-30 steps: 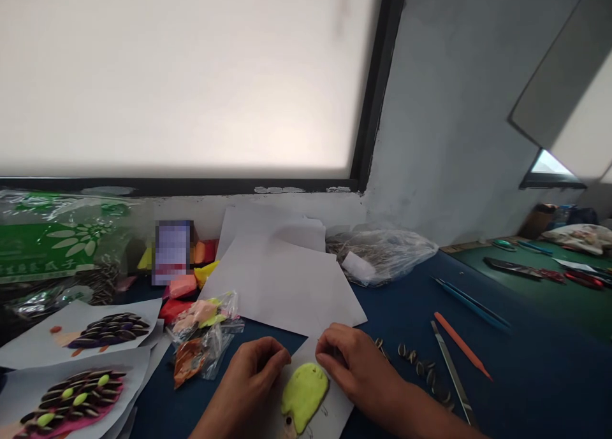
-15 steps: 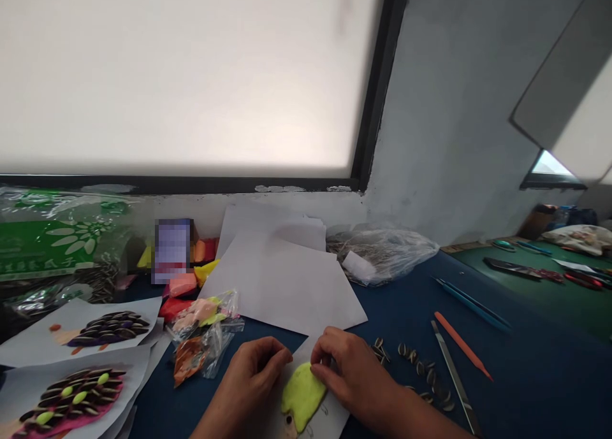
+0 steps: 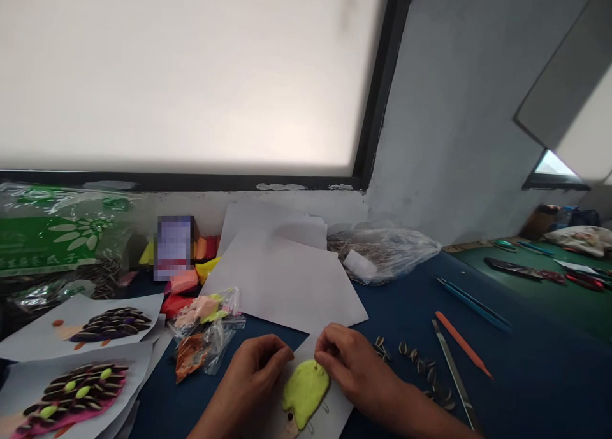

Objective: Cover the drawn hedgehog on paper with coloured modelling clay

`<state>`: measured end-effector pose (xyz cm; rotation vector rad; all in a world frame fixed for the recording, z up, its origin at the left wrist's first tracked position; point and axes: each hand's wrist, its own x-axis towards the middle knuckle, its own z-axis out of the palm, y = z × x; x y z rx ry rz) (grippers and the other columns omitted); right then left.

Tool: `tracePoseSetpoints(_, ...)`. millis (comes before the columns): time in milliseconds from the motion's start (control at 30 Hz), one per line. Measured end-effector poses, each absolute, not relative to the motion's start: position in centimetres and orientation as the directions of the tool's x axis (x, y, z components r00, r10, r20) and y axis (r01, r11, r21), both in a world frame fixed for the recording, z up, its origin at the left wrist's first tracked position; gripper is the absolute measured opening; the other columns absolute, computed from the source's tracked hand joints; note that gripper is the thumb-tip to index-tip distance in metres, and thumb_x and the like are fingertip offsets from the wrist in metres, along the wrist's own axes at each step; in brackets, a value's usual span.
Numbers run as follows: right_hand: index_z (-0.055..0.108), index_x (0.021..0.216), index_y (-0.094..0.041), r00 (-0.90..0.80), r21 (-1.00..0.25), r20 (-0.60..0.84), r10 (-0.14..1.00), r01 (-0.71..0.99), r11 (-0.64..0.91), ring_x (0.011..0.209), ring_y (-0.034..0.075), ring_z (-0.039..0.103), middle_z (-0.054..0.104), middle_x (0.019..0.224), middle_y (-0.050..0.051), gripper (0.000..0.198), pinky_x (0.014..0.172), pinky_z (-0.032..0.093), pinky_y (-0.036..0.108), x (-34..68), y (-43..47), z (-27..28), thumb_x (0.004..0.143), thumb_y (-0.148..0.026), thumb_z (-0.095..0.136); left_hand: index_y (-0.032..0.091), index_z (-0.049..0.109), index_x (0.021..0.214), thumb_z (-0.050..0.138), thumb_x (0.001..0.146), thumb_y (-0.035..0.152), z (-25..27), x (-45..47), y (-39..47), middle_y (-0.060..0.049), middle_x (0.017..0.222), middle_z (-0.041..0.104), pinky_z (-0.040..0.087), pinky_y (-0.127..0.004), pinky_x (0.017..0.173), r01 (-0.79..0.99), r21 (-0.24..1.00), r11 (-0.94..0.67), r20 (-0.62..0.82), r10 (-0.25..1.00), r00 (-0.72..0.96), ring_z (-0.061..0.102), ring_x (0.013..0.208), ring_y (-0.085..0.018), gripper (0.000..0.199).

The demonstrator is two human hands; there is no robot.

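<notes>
On a white sheet of paper [image 3: 335,413] lies a flat yellow-green clay shape [image 3: 306,391], with a dark dot and a beige snout-like patch at its lower end and small drawn feet on the right. My right hand [image 3: 349,362] has thumb and fingers pinched together at the clay's upper right edge; whatever sits between the tips is too small to make out. Left of the clay, my left hand [image 3: 261,369] is curled with thumb and forefinger together by the paper's edge, and its contents are hidden. Several sunflower seeds [image 3: 421,366] lie to the right of my right hand.
Two hedgehog pictures covered in seeds [image 3: 112,324] lie at left. Behind them stand a green seed bag [image 3: 43,248] and packs of coloured clay [image 3: 184,280]. Blank sheets [image 3: 287,280] lie ahead. An orange tool [image 3: 461,343], a metal tool [image 3: 452,369] and blue tweezers [image 3: 473,302] are at right.
My right hand has shifted slightly up and right, uncovering more of the clay's upper right edge. My left hand stays nearly in place. The view has moved slightly.
</notes>
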<state>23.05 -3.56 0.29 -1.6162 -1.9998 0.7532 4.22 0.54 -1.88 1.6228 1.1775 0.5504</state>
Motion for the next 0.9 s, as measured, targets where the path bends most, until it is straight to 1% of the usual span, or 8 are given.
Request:
tracePoseSetpoints(67,0.059,0.080,-0.017,-0.200,-0.664,0.007,0.980,0.732,0.154,0.078,0.016,0.058,0.063,0.086,0.003,0.012,0.068,0.041,0.025,23.0,-3.5,0.3,0.090,-0.015,0.053,0.018,0.058,0.068,0.046,0.074,0.056,-1.9,4.2,0.6,0.003,0.060,0.043,0.027,-0.025,0.053,0.421,0.907,0.000,-0.196,0.885,0.422,0.036,0.057,-0.014,0.041)
tracePoseSetpoints(233,0.061,0.079,-0.017,-0.200,-0.611,-0.005,0.980,0.776,0.155,0.077,0.016,0.059,0.064,0.086,0.004,0.010,0.068,0.040,0.025,22.7,-3.6,0.2,0.085,-0.009,0.057,0.018,0.056,0.068,0.046,0.073,0.056,-1.6,4.3,0.7,0.004,0.057,0.040,0.026,-0.025,0.053,0.416,0.909,0.004,-0.202,0.879,0.432,0.034,0.056,-0.014,0.040)
tracePoseSetpoints(500,0.061,0.076,-0.017,-0.214,-0.595,0.002,0.977,0.785,0.173,0.076,0.015,0.058,0.062,0.083,0.002,0.011,0.068,0.040,0.024,22.7,-3.6,-0.4,0.084,-0.009,0.058,0.018,0.058,0.068,0.046,0.076,0.054,-2.1,4.1,0.7,0.004,0.059,0.042,0.027,-0.026,0.054,0.419,0.907,-0.029,-0.169,0.887,0.429,0.036,0.057,-0.014,0.039)
tracePoseSetpoints(633,0.059,0.079,-0.017,-0.225,-0.605,0.045,0.973,0.769,0.205,0.077,0.016,0.058,0.062,0.085,0.003,0.012,0.068,0.040,0.025,22.8,-3.5,-0.7,0.086,-0.009,0.055,0.017,0.058,0.068,0.047,0.076,0.052,-2.3,4.1,0.7,0.004,0.058,0.042,0.028,-0.026,0.054,0.396,0.918,-0.024,-0.164,0.885,0.435,0.037,0.057,-0.015,0.037)
tracePoseSetpoints(733,0.058,0.080,-0.016,-0.206,-0.619,0.051,0.977,0.761,0.193,0.076,0.015,0.057,0.062,0.084,0.004,0.013,0.067,0.040,0.025,22.8,-3.5,-0.5,0.088,-0.009,0.052,0.017,0.058,0.069,0.048,0.076,0.051,-2.0,4.1,0.7,0.003,0.059,0.043,0.028,-0.025,0.054,0.397,0.918,-0.020,-0.172,0.880,0.444,0.038,0.058,-0.014,0.036)
tracePoseSetpoints(900,0.059,0.079,-0.017,-0.205,-0.647,0.032,0.978,0.742,0.176,0.074,0.014,0.057,0.062,0.083,0.003,0.010,0.065,0.039,0.024,22.8,-3.6,-0.1,0.084,-0.009,0.057,0.017,0.057,0.069,0.048,0.076,0.050,-2.0,4.1,0.7,0.005,0.056,0.041,0.027,-0.025,0.051,0.400,0.916,-0.011,-0.181,0.880,0.440,0.035,0.054,-0.013,0.035)
